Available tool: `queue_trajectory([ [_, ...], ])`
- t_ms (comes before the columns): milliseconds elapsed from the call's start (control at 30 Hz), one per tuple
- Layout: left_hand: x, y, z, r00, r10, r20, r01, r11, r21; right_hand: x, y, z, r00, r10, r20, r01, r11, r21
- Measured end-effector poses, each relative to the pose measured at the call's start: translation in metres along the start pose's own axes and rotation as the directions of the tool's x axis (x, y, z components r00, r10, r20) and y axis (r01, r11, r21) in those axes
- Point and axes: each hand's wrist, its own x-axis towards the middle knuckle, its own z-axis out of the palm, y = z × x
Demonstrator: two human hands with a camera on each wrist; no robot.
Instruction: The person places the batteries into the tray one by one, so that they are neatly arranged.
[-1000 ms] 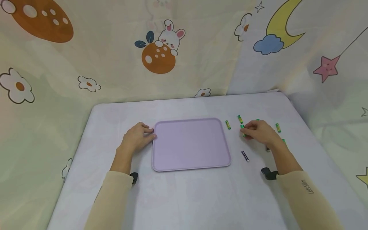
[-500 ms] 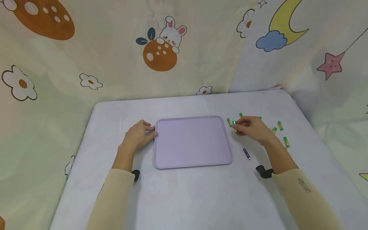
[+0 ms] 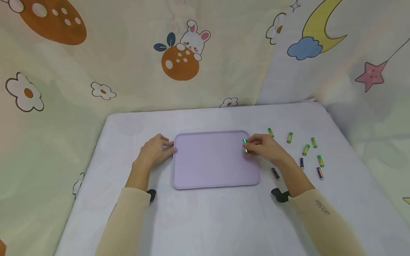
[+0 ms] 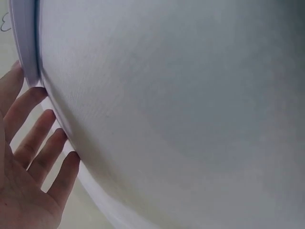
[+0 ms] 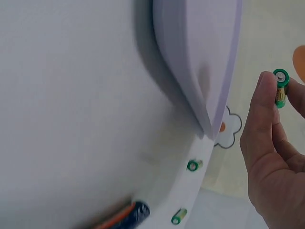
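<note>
Head camera view: a person's right hand [image 3: 266, 146] pinches a green-and-yellow battery [image 3: 245, 141] between thumb and fingers, over the right side of a lilac tray [image 3: 216, 160], just inside its rim; the left hand [image 3: 155, 151] lies at the tray's opposite edge, its fingers spread and fairly straight, thumb against the rim, as if to steady it. Right of the tray, on the white-covered table [image 3: 205, 220], lie five other green-and-yellow batteries [image 3: 306, 149] and three dark batteries [image 3: 301, 163], loosely scattered; one of the dark ones lies near the tray's lower right corner, and none of those in sight stands upright. Right wrist view shows the held battery tilted, one end turned to the lens, with the printed backdrop [image 3: 128, 53] behind it; the battery appears raised above the tray rather than resting on it. By all appearances, the step in hand is bringing a single battery to the tray; the next move would call for lowering it onto the surface and loosening the pinch gently, lest it roll, while the left hand keeps the tray from sliding.
</note>
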Motion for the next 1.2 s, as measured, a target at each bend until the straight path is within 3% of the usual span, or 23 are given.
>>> queue_trajectory([
  [367,0.0,-0.001,-0.001,1.0,-0.012,0.006,0.012,1.0,0.006,0.016,-0.014,0.043,0.999,0.004,0.046,-0.005,1.0,0.02],
  [567,-0.001,-0.002,-0.001,1.0,-0.021,0.005,0.021,1.0,0.005,0.029,-0.032,0.07,0.994,-0.034,0.104,0.03,0.999,0.041],
  [1000,0.0,0.0,0.0,1.0,-0.018,0.004,0.018,1.0,-0.003,0.035,-0.057,0.112,0.986,-0.05,0.16,0.029,0.991,0.129],
  [1200,0.0,-0.002,0.002,1.0,-0.028,0.006,0.028,1.0,-0.003,0.037,-0.055,0.128,0.982,-0.056,0.18,0.034,0.992,0.124],
])
